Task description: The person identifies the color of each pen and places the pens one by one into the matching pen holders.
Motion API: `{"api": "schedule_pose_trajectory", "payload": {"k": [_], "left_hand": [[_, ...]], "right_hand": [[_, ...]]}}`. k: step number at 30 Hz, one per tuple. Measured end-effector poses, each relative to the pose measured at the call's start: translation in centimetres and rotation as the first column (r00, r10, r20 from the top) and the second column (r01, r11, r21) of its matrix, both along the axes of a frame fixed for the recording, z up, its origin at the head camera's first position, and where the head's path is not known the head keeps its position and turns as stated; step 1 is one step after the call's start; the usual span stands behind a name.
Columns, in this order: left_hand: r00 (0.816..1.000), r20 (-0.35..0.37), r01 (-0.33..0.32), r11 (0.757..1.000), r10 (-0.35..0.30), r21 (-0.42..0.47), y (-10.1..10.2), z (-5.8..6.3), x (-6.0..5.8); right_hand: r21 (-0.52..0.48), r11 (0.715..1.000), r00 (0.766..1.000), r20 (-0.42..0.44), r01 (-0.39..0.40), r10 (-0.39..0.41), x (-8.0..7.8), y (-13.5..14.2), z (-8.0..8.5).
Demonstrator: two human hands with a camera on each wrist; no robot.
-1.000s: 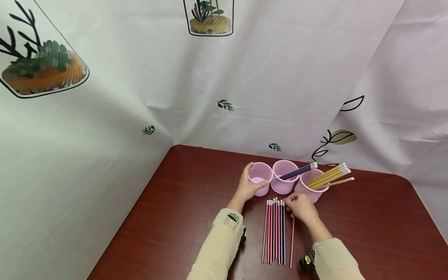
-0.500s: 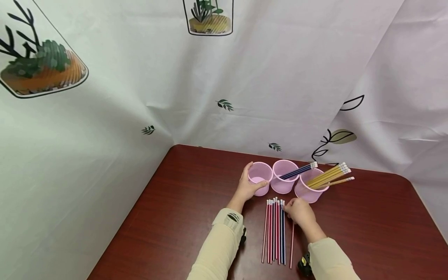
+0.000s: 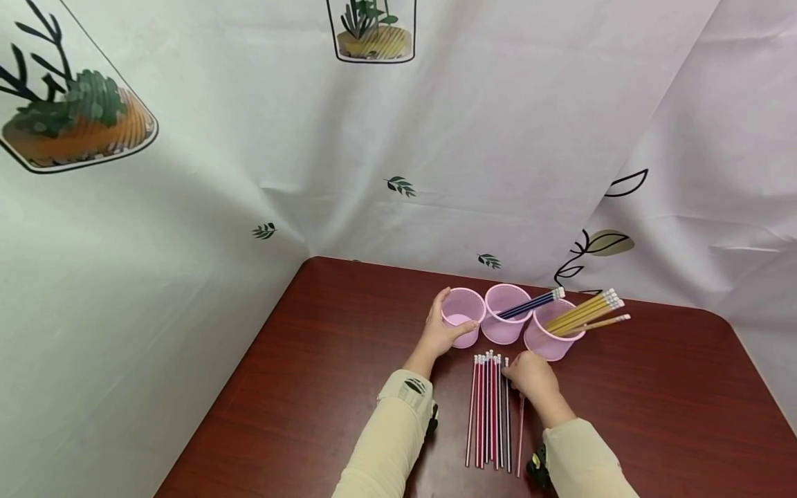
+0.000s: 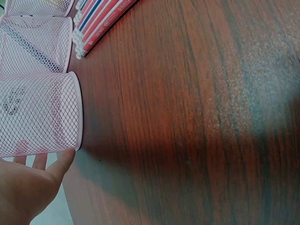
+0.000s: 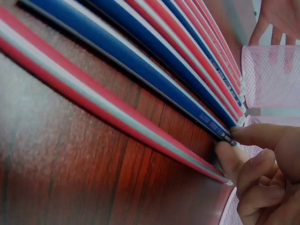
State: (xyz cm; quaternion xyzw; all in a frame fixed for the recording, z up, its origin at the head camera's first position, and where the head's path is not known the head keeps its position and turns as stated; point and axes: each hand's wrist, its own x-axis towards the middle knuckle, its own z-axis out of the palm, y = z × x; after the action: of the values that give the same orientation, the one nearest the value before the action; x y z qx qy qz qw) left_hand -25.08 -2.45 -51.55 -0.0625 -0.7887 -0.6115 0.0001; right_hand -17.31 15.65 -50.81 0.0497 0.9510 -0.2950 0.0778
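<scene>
My left hand [image 3: 439, 334] rests round the side of the leftmost pink mesh pencil cup [image 3: 463, 304], its thumb in front and its fingers on the far side. No pencils show in that cup. My right hand [image 3: 534, 380] pinches a blue pencil [image 5: 164, 86] near its eraser end, between thumb and forefinger. This pencil lies slightly apart from a row of red and blue striped pencils [image 3: 486, 415]. A single red pencil [image 5: 117, 112] lies to the right, partly under the right hand in the head view.
A middle pink cup [image 3: 503, 333] holds several blue pencils [image 3: 529, 304]. The right pink cup [image 3: 548, 348] holds several yellow pencils [image 3: 582, 315] leaning right. All stand near the back edge of the brown table [image 3: 299, 387], with a patterned cloth [image 3: 349, 138] behind.
My right hand has moved slightly toward me and left, onto the blue pencil, and that pencil has separated a little from the row. The left hand has stayed in place.
</scene>
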Motion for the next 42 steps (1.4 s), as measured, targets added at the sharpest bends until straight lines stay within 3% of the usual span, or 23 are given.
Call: {"api": "schedule_pose_trajectory", "payload": {"k": [9,18,32,42], "left_hand": [[1.0,-0.005,0.001,1.0,-0.001,-0.002,-0.1,0.0,0.0],[1.0,0.001,0.011,1.0,-0.011,0.017,0.0,-0.1,0.1],[1.0,0.004,0.007,1.0,-0.007,0.002,-0.1,-0.1,-0.1],[1.0,0.007,-0.012,1.0,0.013,-0.007,0.0,-0.3,-0.1]], "right_hand": [[0.027,0.998,0.997,0.049,0.054,-0.055,-0.3,-0.5,-0.2],[0.038,0.998,0.997,0.057,0.056,-0.059,-0.3,-0.5,-0.2],[0.057,0.998,1.0,-0.01,-0.005,0.006,-0.9,-0.4,2.5],[-0.011,0.999,0.996,-0.085,0.038,-0.039,-1.4,-0.3,4.7]]}}
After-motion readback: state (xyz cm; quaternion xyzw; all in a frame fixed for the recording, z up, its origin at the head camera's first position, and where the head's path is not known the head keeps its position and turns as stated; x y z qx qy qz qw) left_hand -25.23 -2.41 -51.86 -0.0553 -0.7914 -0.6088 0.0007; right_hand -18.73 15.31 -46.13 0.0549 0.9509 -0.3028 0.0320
